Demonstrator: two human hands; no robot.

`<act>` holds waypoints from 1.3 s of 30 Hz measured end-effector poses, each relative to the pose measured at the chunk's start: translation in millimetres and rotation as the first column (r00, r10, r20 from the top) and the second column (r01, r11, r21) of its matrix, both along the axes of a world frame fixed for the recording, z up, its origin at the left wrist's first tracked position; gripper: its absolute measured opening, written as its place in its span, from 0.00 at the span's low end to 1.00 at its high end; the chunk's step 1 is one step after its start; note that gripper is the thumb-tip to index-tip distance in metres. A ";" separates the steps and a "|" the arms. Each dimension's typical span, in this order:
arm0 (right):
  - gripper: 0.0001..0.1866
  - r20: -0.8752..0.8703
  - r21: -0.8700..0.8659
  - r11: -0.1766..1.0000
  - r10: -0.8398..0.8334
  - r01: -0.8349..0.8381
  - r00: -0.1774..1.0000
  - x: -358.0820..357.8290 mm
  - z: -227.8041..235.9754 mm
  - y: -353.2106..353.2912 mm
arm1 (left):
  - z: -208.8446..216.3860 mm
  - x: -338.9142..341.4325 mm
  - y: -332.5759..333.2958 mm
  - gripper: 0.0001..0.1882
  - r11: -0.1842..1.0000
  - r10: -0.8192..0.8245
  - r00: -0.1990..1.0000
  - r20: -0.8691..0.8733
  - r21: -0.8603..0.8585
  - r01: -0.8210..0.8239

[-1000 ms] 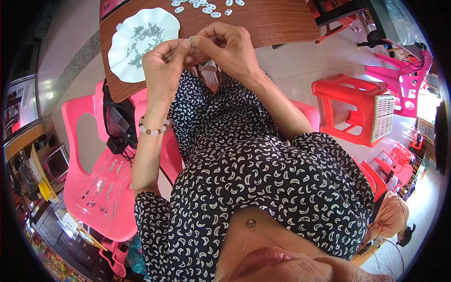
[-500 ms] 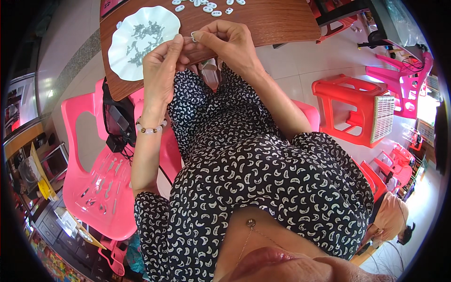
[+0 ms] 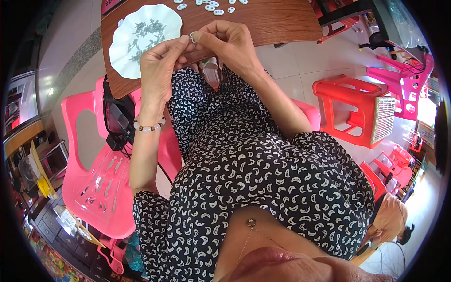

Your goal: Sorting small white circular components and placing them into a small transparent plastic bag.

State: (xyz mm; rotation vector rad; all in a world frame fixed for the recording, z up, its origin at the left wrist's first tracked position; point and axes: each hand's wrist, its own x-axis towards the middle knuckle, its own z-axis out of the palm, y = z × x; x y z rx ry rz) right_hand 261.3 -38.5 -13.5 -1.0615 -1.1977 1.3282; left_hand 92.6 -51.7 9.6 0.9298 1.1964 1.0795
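Here the person sits at the rounded corner of a wooden worktop (image 3: 263, 23), both hands raised together at about twelve o'clock in the view. The left hand (image 3: 159, 66) and the right hand (image 3: 225, 42) meet fingertip to fingertip, pinching between them a small white ring-shaped piece (image 3: 192, 37) just above the worktop's near edge. The fingers of both hands are curled in tight around that piece; the rest of it is too small to make out.

At about eleven o'clock from the hands, touching distance away, a white scalloped dish (image 3: 141, 37) lies on the worktop with a scatter of small grey bits in its middle. At twelve to one o'clock, near the far edge of the picture, a handful of small white rings (image 3: 211, 5) lie loose on the wood.

A bead bracelet (image 3: 148, 126) sits on the left wrist. The person wears a black dress with a white pattern (image 3: 244, 164). At nine o'clock stands a pink plastic chair (image 3: 98, 183) with a black bag (image 3: 117, 117) hung at its back. At three o'clock, well apart, stands a red plastic stool (image 3: 347, 108).
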 end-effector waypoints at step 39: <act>0.09 -0.127 -0.129 0.971 -0.219 0.203 0.967 58.7 -3.6 -3.0 | -35.0 53.9 90.1 0.07 0.609 0.280 0.331 -0.901 0.433 0.665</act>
